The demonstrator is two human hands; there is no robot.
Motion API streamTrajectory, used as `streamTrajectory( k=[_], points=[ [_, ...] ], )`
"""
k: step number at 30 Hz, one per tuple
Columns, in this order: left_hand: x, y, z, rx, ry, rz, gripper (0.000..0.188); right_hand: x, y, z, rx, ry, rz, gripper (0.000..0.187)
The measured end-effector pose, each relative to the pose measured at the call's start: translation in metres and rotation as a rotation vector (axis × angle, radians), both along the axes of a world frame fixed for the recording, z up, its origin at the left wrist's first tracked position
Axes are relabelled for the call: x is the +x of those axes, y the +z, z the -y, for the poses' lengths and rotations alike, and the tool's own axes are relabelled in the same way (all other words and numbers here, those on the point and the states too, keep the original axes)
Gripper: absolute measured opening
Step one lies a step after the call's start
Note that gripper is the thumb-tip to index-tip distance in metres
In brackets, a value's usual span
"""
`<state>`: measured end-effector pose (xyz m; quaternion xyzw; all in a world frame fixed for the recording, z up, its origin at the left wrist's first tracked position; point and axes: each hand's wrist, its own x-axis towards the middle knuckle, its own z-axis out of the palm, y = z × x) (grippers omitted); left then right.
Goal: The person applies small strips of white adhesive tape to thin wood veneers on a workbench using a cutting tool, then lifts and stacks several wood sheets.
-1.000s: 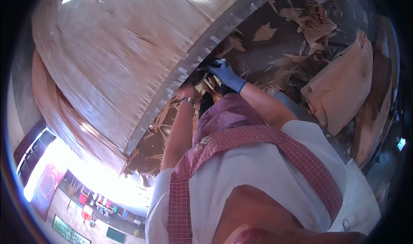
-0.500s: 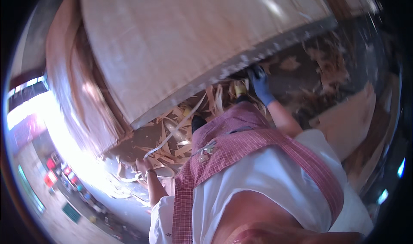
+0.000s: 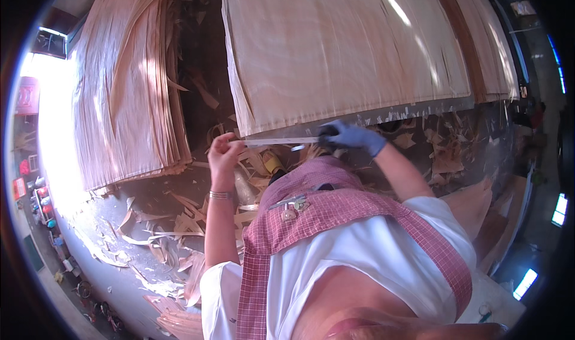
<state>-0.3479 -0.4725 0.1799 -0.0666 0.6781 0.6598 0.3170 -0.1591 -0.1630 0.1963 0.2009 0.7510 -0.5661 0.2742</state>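
My bare left hand (image 3: 225,150), with a bracelet at its wrist, pinches one end of a narrow white strip (image 3: 278,141) that looks like tape. The strip runs taut and nearly level to my right hand (image 3: 350,137), which wears a blue and black glove and is closed on the other end. Motion blur hides the exact grip of the gloved fingers. Just beyond both hands lies the near edge of a stack of pale wood veneer sheets (image 3: 335,52). Small white tabs show along a grey edge (image 3: 413,112) below the stack.
To the left stands another veneer stack (image 3: 129,94), with a dark gap between the two. Torn veneer scraps (image 3: 173,220) litter the floor around my feet. A loose veneer sheet (image 3: 470,205) leans at the right. Bright light comes in at far left.
My left hand has risen forward to the stack's edge, and the strip, slanting before, is now level between both hands. My right hand has drawn slightly left and back. The view has turned.
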Motion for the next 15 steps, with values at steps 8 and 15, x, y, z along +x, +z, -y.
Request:
streamTrajectory(
  k=[8, 15],
  points=[
    [-0.069, -0.023, -0.009, 0.004, -0.027, -0.17, 0.013, 0.08, -0.032, -0.215, 1.285, 0.495, 0.397, 0.042],
    [-0.107, 0.009, -0.095, 0.124, -0.276, -0.117, 0.012, -0.186, -0.004, 0.002, 0.177, 0.164, -0.634, 0.042]
  ],
)
